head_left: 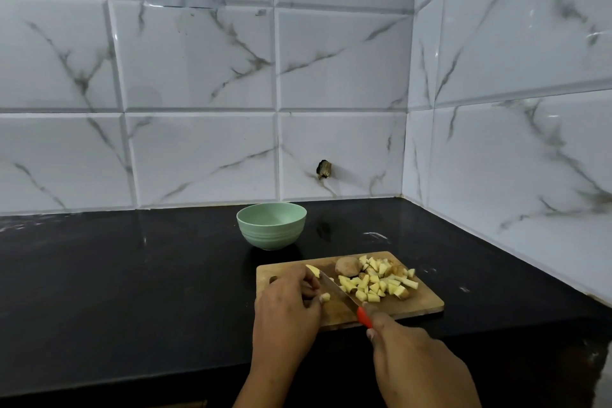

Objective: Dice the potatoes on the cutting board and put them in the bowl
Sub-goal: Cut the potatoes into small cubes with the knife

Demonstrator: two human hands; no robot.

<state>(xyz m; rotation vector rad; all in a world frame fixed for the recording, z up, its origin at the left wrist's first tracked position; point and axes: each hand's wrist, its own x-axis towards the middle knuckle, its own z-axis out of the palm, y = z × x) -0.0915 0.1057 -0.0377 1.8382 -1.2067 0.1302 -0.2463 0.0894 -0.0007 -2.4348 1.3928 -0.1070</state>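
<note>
Two hands meet at the cutting board's (427,303) near edge: the left hand (288,301) curls its fingers onto a potato piece (326,296) beside the knife (337,291), which the right hand (407,354) grips. Cut cubes (377,281) lie right of the fingers, the bowl (271,225) beyond them, and open counter (132,275) to their left.

We see a dim, cool-lit scene: faint glare on the glossy wall tiles (198,53) and black counter (132,275), tile lines bowing toward the edges, foreground slightly soft.

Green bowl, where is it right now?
In the head view the green bowl stands on the black counter, a little left of centre, just behind the left end of the cutting board and close to the tiled wall.
</note>
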